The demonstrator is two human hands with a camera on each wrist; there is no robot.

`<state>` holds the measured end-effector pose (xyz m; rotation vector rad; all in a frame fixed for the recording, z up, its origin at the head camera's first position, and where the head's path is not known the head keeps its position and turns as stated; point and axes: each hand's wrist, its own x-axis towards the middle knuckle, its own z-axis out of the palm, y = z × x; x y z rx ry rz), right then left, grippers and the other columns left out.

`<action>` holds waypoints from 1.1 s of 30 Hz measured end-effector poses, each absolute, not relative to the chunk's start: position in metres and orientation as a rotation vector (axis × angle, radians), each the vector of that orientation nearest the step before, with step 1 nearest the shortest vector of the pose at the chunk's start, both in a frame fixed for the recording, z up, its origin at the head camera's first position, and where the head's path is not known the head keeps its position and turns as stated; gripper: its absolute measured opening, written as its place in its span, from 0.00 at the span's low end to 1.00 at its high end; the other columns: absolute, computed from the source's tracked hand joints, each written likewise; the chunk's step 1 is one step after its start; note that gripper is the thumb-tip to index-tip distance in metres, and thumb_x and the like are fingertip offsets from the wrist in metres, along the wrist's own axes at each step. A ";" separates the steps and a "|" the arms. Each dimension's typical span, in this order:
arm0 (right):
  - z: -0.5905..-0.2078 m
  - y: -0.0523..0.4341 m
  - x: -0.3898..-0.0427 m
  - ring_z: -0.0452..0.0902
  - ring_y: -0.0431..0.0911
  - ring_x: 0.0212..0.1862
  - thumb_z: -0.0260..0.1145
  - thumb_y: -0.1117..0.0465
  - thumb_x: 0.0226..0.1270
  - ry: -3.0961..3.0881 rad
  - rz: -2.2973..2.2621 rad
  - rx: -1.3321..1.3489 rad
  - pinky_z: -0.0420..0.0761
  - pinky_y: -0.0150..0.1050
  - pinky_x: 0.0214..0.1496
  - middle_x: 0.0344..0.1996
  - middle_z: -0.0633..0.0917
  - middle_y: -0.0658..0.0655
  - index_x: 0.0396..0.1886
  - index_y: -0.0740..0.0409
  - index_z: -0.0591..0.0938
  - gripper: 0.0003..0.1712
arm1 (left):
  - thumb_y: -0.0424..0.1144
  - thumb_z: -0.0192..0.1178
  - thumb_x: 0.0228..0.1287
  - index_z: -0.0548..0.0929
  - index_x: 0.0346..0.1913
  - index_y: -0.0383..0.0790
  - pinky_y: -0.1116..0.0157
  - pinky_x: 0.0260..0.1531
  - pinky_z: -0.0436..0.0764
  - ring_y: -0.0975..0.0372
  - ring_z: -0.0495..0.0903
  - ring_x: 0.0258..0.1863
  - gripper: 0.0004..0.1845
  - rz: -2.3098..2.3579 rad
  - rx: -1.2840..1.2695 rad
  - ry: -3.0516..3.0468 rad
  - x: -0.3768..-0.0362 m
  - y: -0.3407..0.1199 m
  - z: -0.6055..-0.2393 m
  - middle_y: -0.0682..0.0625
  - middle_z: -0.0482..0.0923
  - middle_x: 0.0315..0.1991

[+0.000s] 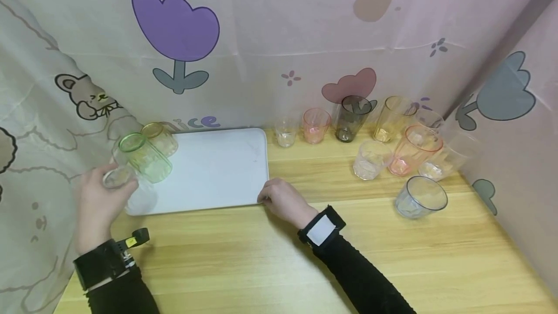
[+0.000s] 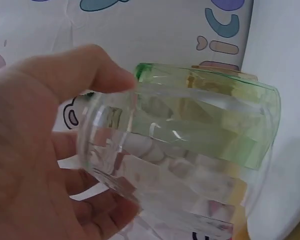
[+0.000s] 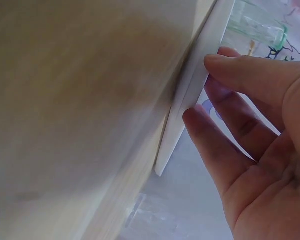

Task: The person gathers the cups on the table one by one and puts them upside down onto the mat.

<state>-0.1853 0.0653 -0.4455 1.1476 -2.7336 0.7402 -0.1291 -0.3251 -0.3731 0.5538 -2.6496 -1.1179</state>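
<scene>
The left hand [image 1: 98, 200] is clamped on a clear glass [image 1: 144, 196], with thumb and fingers curled round it. This glass is above or on the near left corner of the tray [image 1: 213, 168]; I cannot tell which. Just beyond this grip, the green glass [image 1: 151, 161] stands upright on the tray, and the yellow glass [image 1: 164, 142] is beside it, farther away.

The right hand [image 1: 285, 201] has its fingers relaxed and somewhat apart, and the tips touch the tray's edge at the near right corner. Beyond this hand is a small glass [image 1: 286, 134]; to its right, well apart, is a dark-rimmed glass [image 1: 418, 200] on the table [image 1: 244, 265].
</scene>
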 end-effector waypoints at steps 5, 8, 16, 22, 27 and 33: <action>-0.445 0.065 -0.185 0.86 0.47 0.42 0.75 0.73 0.59 -2.736 0.744 1.154 0.85 0.40 0.53 0.34 0.90 0.52 0.34 0.56 0.92 0.08 | 0.46 0.65 0.68 0.62 0.78 0.31 0.31 0.59 0.67 0.33 0.62 0.66 0.41 -1.106 0.525 -2.706 -0.132 -0.328 -0.381 0.24 0.56 0.74; -0.444 0.065 -0.185 0.86 0.47 0.41 0.75 0.72 0.59 -2.734 0.742 1.156 0.85 0.40 0.53 0.33 0.90 0.52 0.34 0.56 0.92 0.08 | 0.48 0.64 0.70 0.59 0.79 0.31 0.30 0.58 0.67 0.32 0.63 0.67 0.43 -1.112 0.515 -2.754 -0.133 -0.331 -0.384 0.23 0.56 0.75; -0.446 0.066 -0.185 0.86 0.46 0.42 0.76 0.72 0.59 -2.730 0.741 1.160 0.85 0.40 0.53 0.34 0.90 0.51 0.34 0.55 0.92 0.09 | 0.46 0.64 0.70 0.64 0.75 0.26 0.32 0.56 0.68 0.31 0.64 0.65 0.40 -1.045 0.460 -2.788 -0.138 -0.332 -0.392 0.20 0.61 0.71; -0.445 0.066 -0.185 0.86 0.47 0.42 0.75 0.73 0.58 -2.741 0.752 1.155 0.85 0.41 0.53 0.34 0.90 0.52 0.34 0.56 0.92 0.09 | 0.45 0.64 0.69 0.64 0.75 0.26 0.38 0.50 0.71 0.33 0.66 0.63 0.39 -1.046 0.471 -2.774 -0.140 -0.332 -0.395 0.20 0.60 0.70; -0.445 0.066 -0.184 0.85 0.47 0.42 0.75 0.73 0.58 -2.749 0.758 1.149 0.85 0.41 0.53 0.34 0.90 0.52 0.35 0.56 0.92 0.10 | 0.43 0.64 0.68 0.64 0.75 0.26 0.37 0.52 0.71 0.33 0.65 0.62 0.39 -1.059 0.463 -2.786 -0.141 -0.331 -0.395 0.20 0.59 0.70; -0.445 0.065 -0.184 0.85 0.46 0.42 0.76 0.71 0.59 -2.779 0.753 1.139 0.85 0.40 0.52 0.34 0.90 0.51 0.35 0.55 0.93 0.08 | 0.42 0.65 0.68 0.63 0.75 0.26 0.28 0.63 0.62 0.27 0.58 0.71 0.40 -1.076 0.431 -2.811 -0.141 -0.331 -0.392 0.22 0.55 0.75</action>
